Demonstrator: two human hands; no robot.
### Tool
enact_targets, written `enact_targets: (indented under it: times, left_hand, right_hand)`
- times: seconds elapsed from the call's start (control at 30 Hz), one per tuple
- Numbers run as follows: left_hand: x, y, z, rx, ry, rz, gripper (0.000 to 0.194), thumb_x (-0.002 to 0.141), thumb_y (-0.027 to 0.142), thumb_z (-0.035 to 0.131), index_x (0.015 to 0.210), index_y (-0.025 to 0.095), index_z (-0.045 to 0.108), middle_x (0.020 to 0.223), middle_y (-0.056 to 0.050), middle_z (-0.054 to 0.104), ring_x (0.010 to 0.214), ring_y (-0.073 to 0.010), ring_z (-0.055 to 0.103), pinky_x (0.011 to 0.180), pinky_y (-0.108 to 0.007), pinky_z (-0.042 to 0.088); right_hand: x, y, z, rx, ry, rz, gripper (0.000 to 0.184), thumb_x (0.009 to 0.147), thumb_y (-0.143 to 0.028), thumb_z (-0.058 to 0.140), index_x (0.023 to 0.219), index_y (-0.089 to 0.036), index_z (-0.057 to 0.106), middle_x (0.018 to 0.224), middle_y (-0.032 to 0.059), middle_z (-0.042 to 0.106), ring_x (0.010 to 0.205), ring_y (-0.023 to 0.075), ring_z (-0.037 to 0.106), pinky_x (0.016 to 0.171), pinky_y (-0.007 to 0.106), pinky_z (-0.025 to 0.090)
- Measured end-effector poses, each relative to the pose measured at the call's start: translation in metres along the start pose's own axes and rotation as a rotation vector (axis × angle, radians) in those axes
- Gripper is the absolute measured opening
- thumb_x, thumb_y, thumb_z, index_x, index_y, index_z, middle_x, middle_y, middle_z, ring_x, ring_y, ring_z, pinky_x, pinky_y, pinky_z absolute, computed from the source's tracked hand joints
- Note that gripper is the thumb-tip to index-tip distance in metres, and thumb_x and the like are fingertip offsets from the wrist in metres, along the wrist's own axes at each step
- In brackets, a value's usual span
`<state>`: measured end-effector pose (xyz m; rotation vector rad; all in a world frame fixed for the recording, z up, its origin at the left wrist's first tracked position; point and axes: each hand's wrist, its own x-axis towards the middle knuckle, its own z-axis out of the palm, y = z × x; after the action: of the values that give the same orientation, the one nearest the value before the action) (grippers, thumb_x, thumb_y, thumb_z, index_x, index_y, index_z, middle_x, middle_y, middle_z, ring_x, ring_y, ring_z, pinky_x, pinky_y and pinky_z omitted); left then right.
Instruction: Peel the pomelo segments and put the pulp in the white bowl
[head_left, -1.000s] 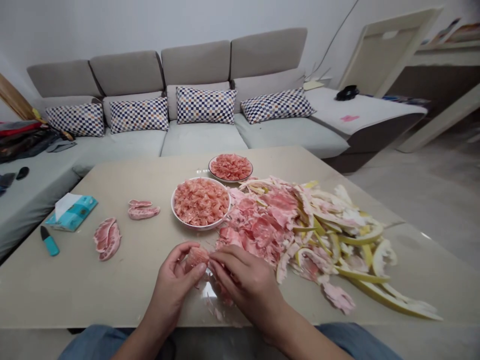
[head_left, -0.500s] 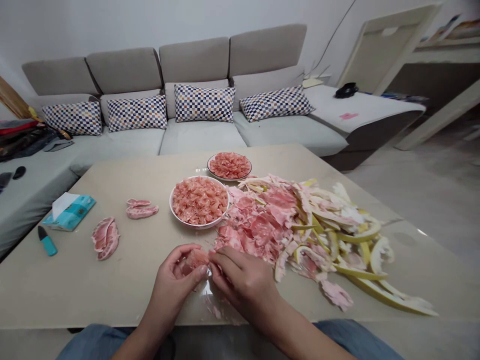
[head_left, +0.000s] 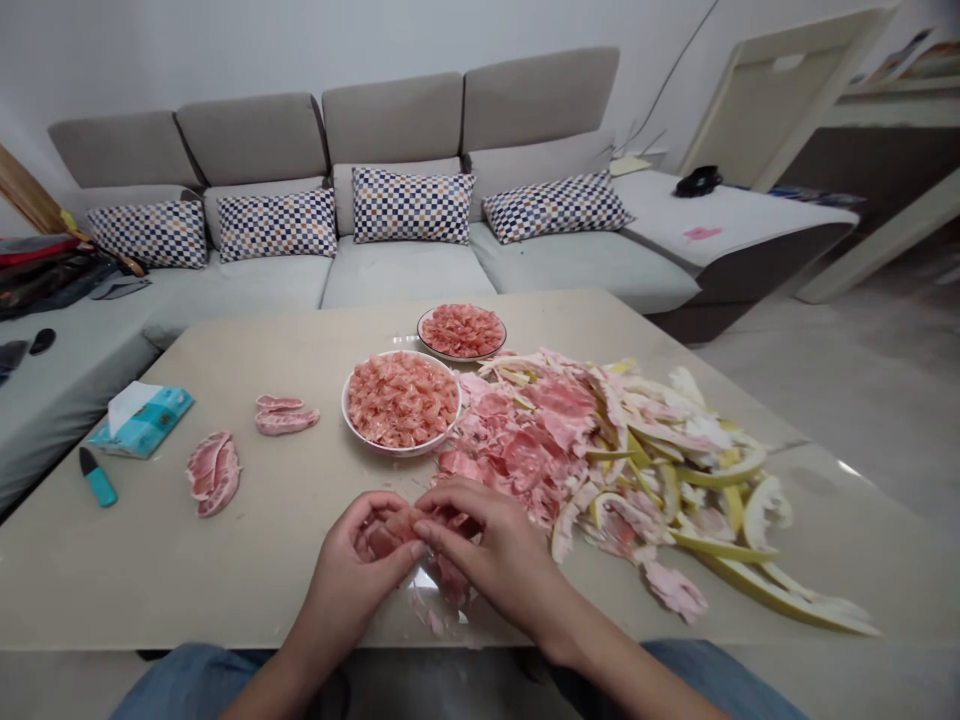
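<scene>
My left hand (head_left: 349, 570) is curled around a peeled pomelo segment (head_left: 384, 533) just above the table's near edge. The fingers of my right hand (head_left: 502, 555) pinch the same segment at its right end, thumb and fingertips meeting those of my left hand. Part of the segment is hidden by the fingers. Pink membrane hangs below my right hand. Beyond my hands stands a white bowl (head_left: 401, 452) heaped with pink pomelo flesh. Behind it a dark-rimmed plate (head_left: 460, 358) holds more flesh.
Torn pink membranes (head_left: 517, 440) and yellow-white peel strips (head_left: 720, 548) are piled on the right. On the left lie several unopened pomelo segments (head_left: 214, 475), a teal-handled knife (head_left: 97, 480) and a tissue pack (head_left: 150, 425). A grey sofa (head_left: 409, 275) stands beyond the table (head_left: 187, 590).
My right hand has turned and lifted slightly, its thumb now showing against the segment. Pink membrane shows beneath it. The view has shifted a little; the bowls and piles look unchanged.
</scene>
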<state>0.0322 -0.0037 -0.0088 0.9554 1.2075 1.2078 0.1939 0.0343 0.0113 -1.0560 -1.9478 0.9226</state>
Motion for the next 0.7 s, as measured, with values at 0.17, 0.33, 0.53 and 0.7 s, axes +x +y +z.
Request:
enact_targets:
  times: [0.17,0.33,0.53,0.7]
  left_hand:
    - [0.0,0.005,0.0,-0.046,-0.02,-0.06,0.027,0.066,0.023,0.077,0.088,0.02,0.063,0.082,0.0,0.065,0.073,-0.0144,0.061,0.068,-0.024,0.047]
    - [-0.001,0.01,0.0,-0.049,0.005,-0.104,0.03,0.065,0.023,0.078,0.09,0.019,0.063,0.081,0.0,0.065,0.072,-0.0131,0.059,0.067,-0.022,0.046]
    - [0.001,0.009,0.0,-0.063,-0.015,-0.045,0.026,0.067,0.023,0.077,0.087,0.019,0.063,0.083,-0.002,0.067,0.078,-0.0154,0.062,0.07,-0.024,0.047]
    - [0.0,0.008,-0.001,-0.06,-0.017,-0.054,0.026,0.067,0.022,0.077,0.089,0.019,0.063,0.083,-0.001,0.066,0.074,-0.0139,0.06,0.067,-0.022,0.047]
  right_hand:
    - [0.003,-0.002,-0.001,0.092,-0.029,0.095,0.009,0.082,-0.022,0.062,0.083,-0.019,0.071,0.078,0.0029,0.069,0.07,0.0146,0.062,0.063,0.025,0.049]
    - [0.005,0.003,-0.001,0.352,-0.099,0.307,0.016,0.081,-0.03,0.063,0.085,-0.016,0.068,0.076,0.0033,0.069,0.065,0.0144,0.063,0.06,0.024,0.049]
    - [0.004,0.003,0.005,0.318,-0.056,0.32,0.023,0.074,-0.033,0.071,0.09,-0.017,0.067,0.078,0.0025,0.069,0.068,0.015,0.063,0.062,0.025,0.05]
    - [0.004,0.002,0.006,0.286,-0.034,0.306,0.016,0.076,-0.032,0.068,0.083,-0.017,0.069,0.074,0.0021,0.069,0.065,0.0141,0.063,0.059,0.024,0.05]
